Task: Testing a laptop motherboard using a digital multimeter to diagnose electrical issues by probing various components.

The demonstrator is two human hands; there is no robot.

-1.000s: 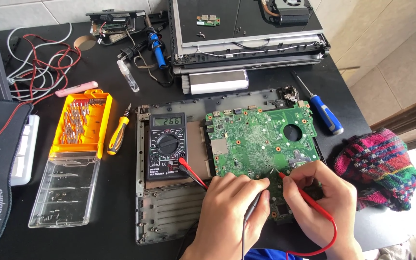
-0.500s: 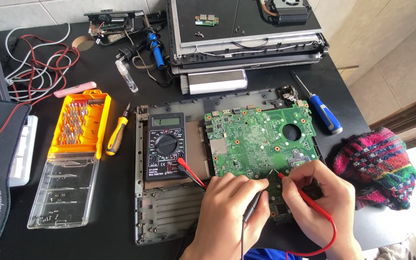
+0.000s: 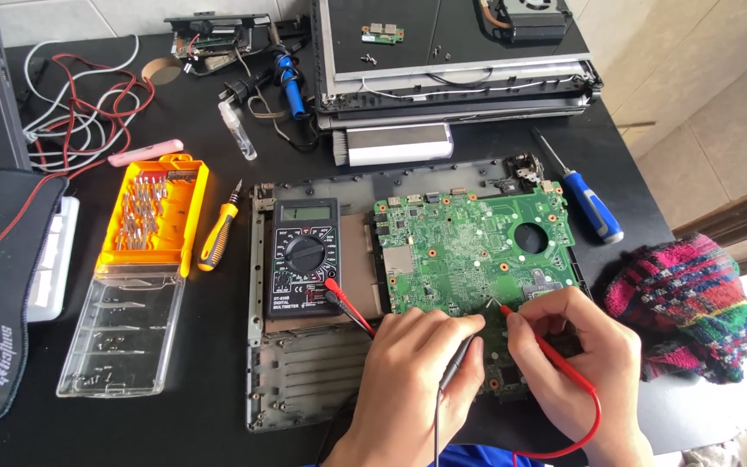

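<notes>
Barely shifted since earlier, left hand (image 3: 412,380) grasping a black probe (image 3: 457,363) and right hand (image 3: 577,359) grasping a red probe (image 3: 546,350) stay on the green circuit board (image 3: 469,251), lower centre, beside the multimeter (image 3: 304,257), suggesting continued measuring.

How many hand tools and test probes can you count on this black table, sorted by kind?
Screwdrivers: 2, a yellow-handled screwdriver and a blue-handled screwdriver
Test probes: 2, a red probe in the right hand and a black probe in the left hand
Multimeters: 1, a black multimeter
Soldering irons: 1, a blue-handled soldering iron
Total: 6
</notes>
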